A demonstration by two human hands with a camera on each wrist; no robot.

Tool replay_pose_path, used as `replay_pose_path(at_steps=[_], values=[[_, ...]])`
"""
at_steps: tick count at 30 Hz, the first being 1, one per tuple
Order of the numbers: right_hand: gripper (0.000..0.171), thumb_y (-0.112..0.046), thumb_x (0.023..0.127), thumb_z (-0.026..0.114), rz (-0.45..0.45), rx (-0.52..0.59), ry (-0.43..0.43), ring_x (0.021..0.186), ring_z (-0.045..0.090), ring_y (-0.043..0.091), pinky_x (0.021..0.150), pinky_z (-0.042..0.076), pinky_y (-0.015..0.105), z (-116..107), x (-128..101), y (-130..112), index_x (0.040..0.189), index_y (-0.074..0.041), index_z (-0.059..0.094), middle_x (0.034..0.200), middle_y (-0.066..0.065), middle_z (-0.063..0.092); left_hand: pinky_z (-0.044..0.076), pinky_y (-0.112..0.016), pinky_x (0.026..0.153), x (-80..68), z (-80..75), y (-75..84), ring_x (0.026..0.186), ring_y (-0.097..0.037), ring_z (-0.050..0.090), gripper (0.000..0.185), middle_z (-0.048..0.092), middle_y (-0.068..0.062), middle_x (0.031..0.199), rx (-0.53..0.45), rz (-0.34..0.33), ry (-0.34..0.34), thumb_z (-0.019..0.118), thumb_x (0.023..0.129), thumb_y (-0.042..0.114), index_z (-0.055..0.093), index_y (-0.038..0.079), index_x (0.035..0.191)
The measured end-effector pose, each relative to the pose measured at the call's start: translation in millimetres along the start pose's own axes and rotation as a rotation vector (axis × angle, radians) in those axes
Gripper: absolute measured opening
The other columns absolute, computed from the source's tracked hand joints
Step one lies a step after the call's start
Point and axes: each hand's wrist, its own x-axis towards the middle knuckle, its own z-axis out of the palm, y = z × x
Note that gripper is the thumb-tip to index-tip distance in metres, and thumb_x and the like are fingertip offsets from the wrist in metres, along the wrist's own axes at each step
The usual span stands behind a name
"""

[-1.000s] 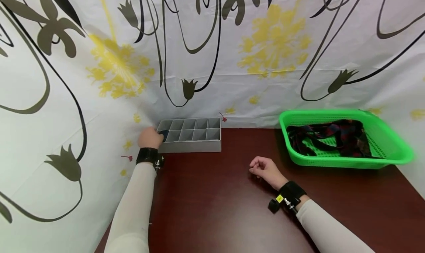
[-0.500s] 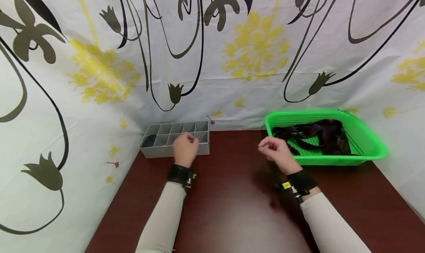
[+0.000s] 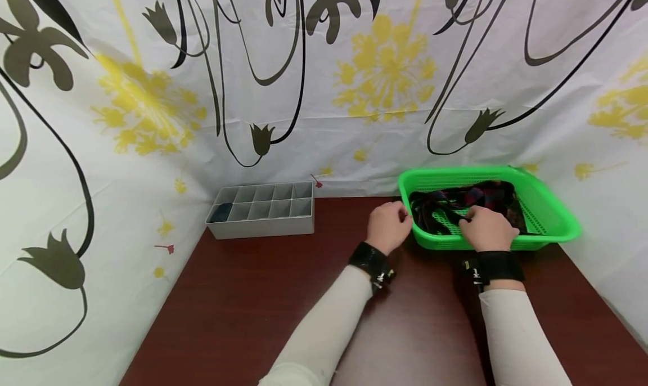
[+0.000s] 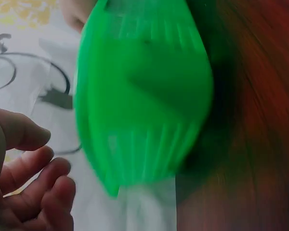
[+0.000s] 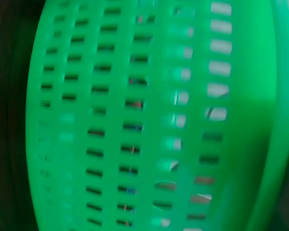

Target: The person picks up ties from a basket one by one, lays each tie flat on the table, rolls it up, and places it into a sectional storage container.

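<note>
My right hand (image 3: 488, 228) reaches over the front rim into the green basket (image 3: 554, 220), its fingertips at a dark fabric strip. The tangled dark cloth (image 3: 486, 194), patterned with red and blue, lies inside in long bands. In the right wrist view the slotted basket wall (image 5: 154, 115) hides the fingers, so I cannot tell whether they grip the cloth. Close to the basket's left end is my left hand (image 3: 388, 227). The left wrist view shows that hand's fingers (image 4: 58, 192) loosely bent, holding nothing, beside the blurred basket end (image 4: 144, 96).
A grey divided box (image 3: 263, 225) stands at the back left of the brown table (image 3: 243, 296). One front-left compartment holds a dark blue folded item (image 3: 221, 212). A patterned sheet (image 3: 304, 99) hangs behind and along the left.
My left hand has left the dark blue item in the box and moved right, to the basket's side. My right hand has moved forward and right into the basket. The head view has turned slightly right.
</note>
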Motion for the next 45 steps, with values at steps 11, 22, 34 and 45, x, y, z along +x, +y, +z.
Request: replay_pose_path(at_steps=[11, 22, 34, 45], values=[[0.026, -0.022, 0.101, 0.057, 0.089, 0.033, 0.098, 0.08, 0.059, 0.047, 0.093, 0.03, 0.084, 5.1, 1.4, -1.0, 0.111, -0.005, 0.073, 0.082, 0.021, 0.071, 0.047, -0.039, 0.084, 46.9, 49.4, 61.6, 0.096, -0.018, 0.06, 0.046, 0.06, 0.007, 0.074, 0.543, -0.125, -0.296, 0.066, 0.1, 0.055, 0.057, 0.029, 0.064], [0.034, -0.023, 0.1, 0.058, 0.122, 0.064, 0.115, 0.095, 0.062, 0.055, 0.11, 0.013, 0.091, 6.9, 1.3, -5.4, 0.125, -0.002, 0.068, 0.077, 0.021, 0.07, 0.046, -0.049, 0.097, 48.9, 67.0, 75.3, 0.087, -0.018, 0.064, 0.01, 0.065, 0.007, 0.08, 0.537, -0.2, -0.424, 0.068, 0.102, 0.037, 0.07, 0.033, 0.092], [0.036, -0.027, 0.102, 0.06, 0.128, 0.062, 0.095, 0.102, 0.061, 0.058, 0.112, 0.012, 0.089, 6.6, 1.6, -4.1, 0.128, -0.002, 0.068, 0.093, 0.025, 0.074, 0.052, -0.034, 0.094, 29.7, 29.2, 48.4, 0.11, -0.02, 0.066, 0.021, 0.073, 0.005, 0.11, 0.118, -0.014, -0.016, 0.055, 0.11, 0.025, 0.074, 0.023, 0.116], [0.034, -0.029, 0.103, 0.06, 0.108, 0.058, 0.122, 0.088, 0.06, 0.05, 0.102, 0.026, 0.084, 12.9, 0.6, -1.1, 0.125, -0.004, 0.068, 0.092, 0.025, 0.072, 0.053, -0.031, 0.091, -12.0, -20.6, 3.4, 0.104, -0.024, 0.067, 0.022, 0.069, -0.006, 0.121, -0.197, -0.111, 0.041, 0.066, 0.104, 0.015, 0.075, 0.015, 0.125]])
